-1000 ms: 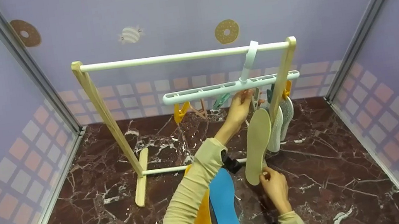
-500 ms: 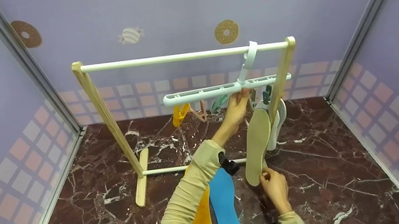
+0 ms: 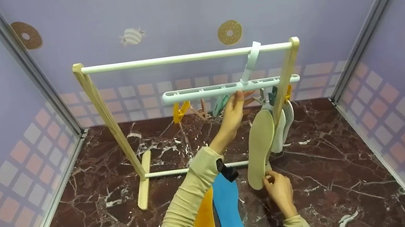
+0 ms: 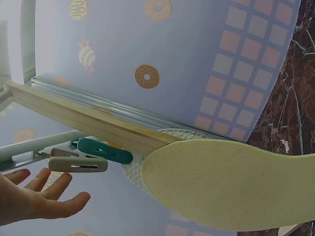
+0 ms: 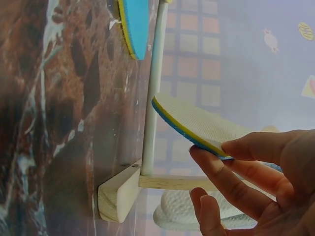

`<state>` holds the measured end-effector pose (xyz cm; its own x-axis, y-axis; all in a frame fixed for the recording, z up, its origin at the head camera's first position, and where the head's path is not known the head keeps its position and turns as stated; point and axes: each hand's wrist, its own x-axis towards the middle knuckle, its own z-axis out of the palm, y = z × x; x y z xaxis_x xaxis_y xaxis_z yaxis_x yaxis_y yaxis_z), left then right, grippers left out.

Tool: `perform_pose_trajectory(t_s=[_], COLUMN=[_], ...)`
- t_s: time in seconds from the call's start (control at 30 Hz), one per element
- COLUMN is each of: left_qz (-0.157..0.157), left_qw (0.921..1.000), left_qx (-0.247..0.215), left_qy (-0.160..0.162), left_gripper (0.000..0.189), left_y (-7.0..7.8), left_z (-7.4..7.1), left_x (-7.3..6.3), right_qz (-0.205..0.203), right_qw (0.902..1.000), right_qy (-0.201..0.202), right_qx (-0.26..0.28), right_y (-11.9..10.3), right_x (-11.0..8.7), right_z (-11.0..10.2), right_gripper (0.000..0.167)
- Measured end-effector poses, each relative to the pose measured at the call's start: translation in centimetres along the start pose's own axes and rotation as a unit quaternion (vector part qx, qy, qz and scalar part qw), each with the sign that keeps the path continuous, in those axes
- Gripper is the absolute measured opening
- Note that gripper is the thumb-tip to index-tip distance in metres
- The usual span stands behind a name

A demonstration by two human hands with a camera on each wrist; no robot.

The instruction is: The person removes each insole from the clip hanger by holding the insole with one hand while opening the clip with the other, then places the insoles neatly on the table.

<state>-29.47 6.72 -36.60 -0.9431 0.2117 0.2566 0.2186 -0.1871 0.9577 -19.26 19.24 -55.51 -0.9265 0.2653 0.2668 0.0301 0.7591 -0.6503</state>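
Your right hand (image 3: 280, 191) pinches the lower end of the cream insole (image 3: 260, 147), below and in front of the white hanger (image 3: 203, 94). Your left hand (image 3: 232, 115), fingers spread, is just under the hanger.

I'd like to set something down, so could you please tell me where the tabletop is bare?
The tabletop is bare between the left wall and the rack's left foot, and between the right hand and the right wall. The middle is crowded: orange insole, blue insole, left forearm and held beige insole.
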Motion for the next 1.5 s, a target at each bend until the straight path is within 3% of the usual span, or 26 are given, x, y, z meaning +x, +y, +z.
perform_pose_trajectory(t_s=[0.37, 0.7, 1.03, 1.5], left_qz=[0.007, -0.013, 0.007, 0.026], left_qw=[0.9995, 0.9996, 0.9960, 0.9947], left_qx=[-0.030, -0.019, -0.088, -0.100], left_qy=[0.005, 0.015, -0.017, -0.009], left_gripper=[0.038, 0.043, 0.048, 0.040], left_y=[0.3, 1.4, 2.1, 2.2], left_z=[-0.5, -1.2, -1.9, -2.1], left_x=[-0.6, -1.6, -2.3, -3.0], right_qz=[-0.010, -0.020, -0.026, -0.067], right_qw=[0.9999, 0.9996, 0.9989, 0.9955], right_qy=[-0.006, -0.013, -0.027, -0.046], right_qx=[0.006, 0.017, 0.027, 0.050], right_y=[-0.4, -0.6, -0.7, -0.7], right_x=[-0.3, -0.3, -0.4, -0.7], right_z=[-0.7, -1.2, -1.3, -1.4], right_gripper=[0.005, 0.008, 0.009, 0.008])
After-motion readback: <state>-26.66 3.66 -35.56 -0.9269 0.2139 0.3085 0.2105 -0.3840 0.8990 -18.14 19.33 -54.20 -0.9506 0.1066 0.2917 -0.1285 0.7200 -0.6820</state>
